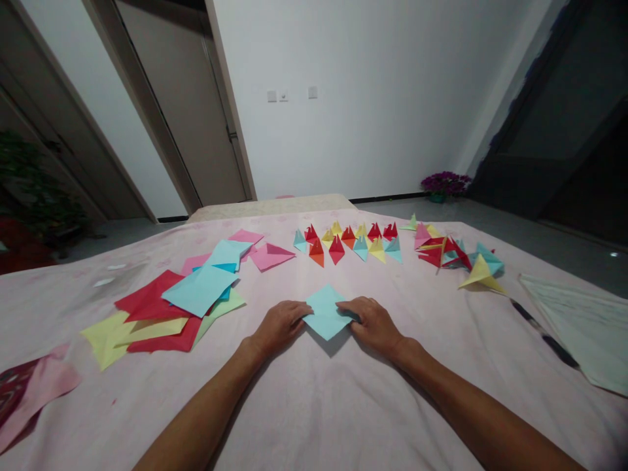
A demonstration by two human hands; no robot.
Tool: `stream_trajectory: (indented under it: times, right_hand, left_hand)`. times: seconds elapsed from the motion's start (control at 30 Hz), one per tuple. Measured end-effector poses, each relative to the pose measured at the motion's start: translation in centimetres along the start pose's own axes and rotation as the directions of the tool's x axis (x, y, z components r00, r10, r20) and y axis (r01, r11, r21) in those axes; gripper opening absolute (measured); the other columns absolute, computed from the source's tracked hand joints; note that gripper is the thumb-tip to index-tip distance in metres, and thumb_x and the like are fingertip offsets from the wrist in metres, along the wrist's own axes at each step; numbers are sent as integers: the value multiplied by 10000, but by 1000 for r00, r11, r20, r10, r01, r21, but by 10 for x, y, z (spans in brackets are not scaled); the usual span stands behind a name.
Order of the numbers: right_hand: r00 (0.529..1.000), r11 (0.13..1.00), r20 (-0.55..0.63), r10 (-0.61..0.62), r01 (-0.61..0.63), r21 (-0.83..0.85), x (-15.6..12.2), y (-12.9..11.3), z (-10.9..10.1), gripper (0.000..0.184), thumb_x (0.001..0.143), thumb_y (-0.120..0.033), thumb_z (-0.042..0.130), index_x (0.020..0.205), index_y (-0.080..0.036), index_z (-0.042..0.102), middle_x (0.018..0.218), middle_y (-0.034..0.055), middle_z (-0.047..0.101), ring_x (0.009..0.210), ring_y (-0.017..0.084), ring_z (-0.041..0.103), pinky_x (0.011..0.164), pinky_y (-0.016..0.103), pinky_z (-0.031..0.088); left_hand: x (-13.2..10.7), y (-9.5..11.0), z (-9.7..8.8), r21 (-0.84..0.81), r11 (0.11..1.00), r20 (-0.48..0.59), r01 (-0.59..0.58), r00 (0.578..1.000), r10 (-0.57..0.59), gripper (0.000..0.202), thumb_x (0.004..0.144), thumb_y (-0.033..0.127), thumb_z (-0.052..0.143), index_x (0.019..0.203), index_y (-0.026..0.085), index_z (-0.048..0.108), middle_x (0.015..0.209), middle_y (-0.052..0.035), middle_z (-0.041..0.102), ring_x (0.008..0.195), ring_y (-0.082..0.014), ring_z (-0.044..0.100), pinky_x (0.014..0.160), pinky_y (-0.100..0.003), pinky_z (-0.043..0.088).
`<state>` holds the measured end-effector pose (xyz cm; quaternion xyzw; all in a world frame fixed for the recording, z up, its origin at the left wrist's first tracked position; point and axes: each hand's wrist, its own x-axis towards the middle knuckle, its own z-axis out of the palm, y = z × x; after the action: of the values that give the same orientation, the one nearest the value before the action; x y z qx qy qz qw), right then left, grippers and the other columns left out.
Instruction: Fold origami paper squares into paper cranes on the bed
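A light blue sheet of origami paper [328, 313], diamond-shaped from here, is held just above the pink cloth between my two hands. My left hand [284, 324] pinches its left corner, thumb on top. At the opposite corner my right hand [373, 320] grips the sheet, the thumb lying over its face and the other fingers curled beneath. A shadow falls under the near corner. Beyond the hands stand rows of small folded paper cranes [336, 250] in red, orange, yellow and light blue.
Loose coloured paper sheets [201, 288] lie to the left. Folded paper pieces [444, 252] are heaped at the right, near a pen [544, 333] and a notebook [583, 327]. A pink and dark red packet [36, 392] sits at the left edge. The tablecloth [314, 405] is wrinkled.
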<state>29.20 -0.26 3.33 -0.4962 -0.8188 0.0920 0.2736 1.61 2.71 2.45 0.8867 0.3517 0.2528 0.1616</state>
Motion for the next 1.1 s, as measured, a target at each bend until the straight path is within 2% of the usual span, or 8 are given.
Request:
stream_trajectory:
  times: [0.17,0.27,0.43,0.53,0.57,0.63,0.73,1.1]
  right_hand:
    - [951,951,-10,310,-310,3,10,6,-3,377,857,-294,566,1215,-257,676,951,51,708,865,196,618,793,300,432]
    - [930,930,-23,368,-368,-16,12,6,-2,393,857,-326,593,1238,-257,659,907,44,697,853,199,604,748,290,411]
    - [941,937,-54,333,-337,-91,9,5,2,370,861,-305,604,1222,-243,657,956,48,716,880,215,584,769,314,386]
    - [957,941,-62,285,-291,-172,7,4,4,359,883,-304,589,1233,-245,641,1043,63,714,931,232,571,802,337,369]
    - [961,940,-62,269,-276,-200,6,3,5,352,892,-305,581,1234,-249,637,1056,67,710,945,238,566,809,343,364]
    - [967,935,-64,246,-254,-249,6,3,7,343,904,-307,571,1238,-254,631,1052,74,706,952,246,559,810,352,357]
    - [971,930,-70,229,-240,-279,6,2,8,328,906,-306,575,1226,-257,629,1028,76,704,939,246,557,802,352,352]
    - [953,945,-54,298,-302,-124,0,6,-7,119,812,-293,658,916,-235,648,808,-1,652,800,180,524,731,298,325]
  left_hand:
    - [14,1,3,-150,964,-142,221,960,-242,225,914,324,522,875,231,724,889,-67,702,855,-224,627,810,-328,451]
    - [23,3,5,-90,952,-205,293,930,-306,218,887,321,553,754,207,684,801,-57,651,791,-215,591,759,-320,426]
    - [21,5,8,132,930,-255,344,918,-304,103,839,243,609,902,201,680,890,-66,658,877,-240,596,810,-370,444]
    - [18,8,11,218,947,-331,238,930,-158,327,846,169,595,1165,224,638,1174,-105,643,1117,-280,567,955,-445,429]
    - [18,10,11,240,958,-311,154,948,-74,364,867,152,570,1218,237,620,1270,-106,613,1213,-283,527,1018,-464,398]
    - [18,15,13,247,967,-162,-66,981,108,347,920,153,512,1225,267,632,1350,-74,592,1341,-266,444,1120,-483,311]
    - [17,22,13,163,957,57,-241,970,235,306,964,206,478,1187,295,667,1286,-30,658,1371,-239,434,1184,-501,217]
    - [3,19,-4,45,997,142,-67,988,60,407,930,271,536,1326,355,579,1409,-30,562,1396,-261,404,1179,-561,178]
